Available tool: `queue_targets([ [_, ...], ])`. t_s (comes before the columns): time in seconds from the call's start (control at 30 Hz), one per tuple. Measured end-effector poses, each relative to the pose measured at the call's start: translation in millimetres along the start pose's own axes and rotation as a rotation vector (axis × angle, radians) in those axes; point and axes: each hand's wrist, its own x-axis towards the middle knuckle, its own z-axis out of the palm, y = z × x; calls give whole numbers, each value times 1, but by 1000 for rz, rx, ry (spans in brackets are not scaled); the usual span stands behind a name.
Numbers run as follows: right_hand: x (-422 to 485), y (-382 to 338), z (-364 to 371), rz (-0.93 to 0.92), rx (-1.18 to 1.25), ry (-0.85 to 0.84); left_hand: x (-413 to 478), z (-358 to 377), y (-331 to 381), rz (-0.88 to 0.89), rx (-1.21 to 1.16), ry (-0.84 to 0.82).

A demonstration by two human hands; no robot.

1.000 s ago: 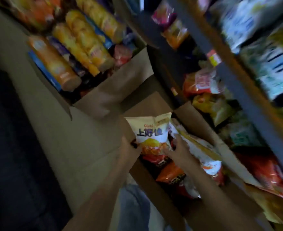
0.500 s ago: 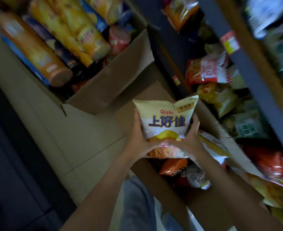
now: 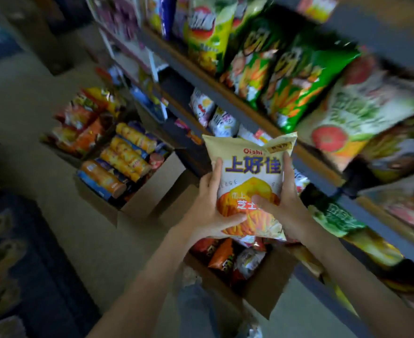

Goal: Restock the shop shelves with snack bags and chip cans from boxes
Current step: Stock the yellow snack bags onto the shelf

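Gripping snack bag [image 3: 249, 167], left hand [image 3: 208, 215] and right hand [image 3: 286, 206] fingers [image 3: 287, 167] curl above a box [image 3: 269, 296].

Beige floor [image 3: 62, 215], running from the upper left down to the bottom centre of my view. Dark blue strip [image 3: 30, 264] along the lower left edge of the floor; it carries blurred yellowish shapes that I cannot identify. My grey-blue trouser leg [image 3: 196, 311], bottom centre, over the floor. Brownish block [image 3: 47, 40], upper left, standing on the floor, too blurred to name.
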Motion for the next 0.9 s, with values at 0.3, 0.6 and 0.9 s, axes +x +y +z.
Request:
queue_targets([
  [0.3, -141, -142, -128, -272, 86, 212, -4, 16, 193, 199, -325, -223],
  [0.6, -237, -191, -197, -449, -408, 851, 14, 57, 317, 477, -195, -369],
  [0.9, -286, -164, -250, -343, -480, 998, 25, 141, 394, 794, 33, -511],
])
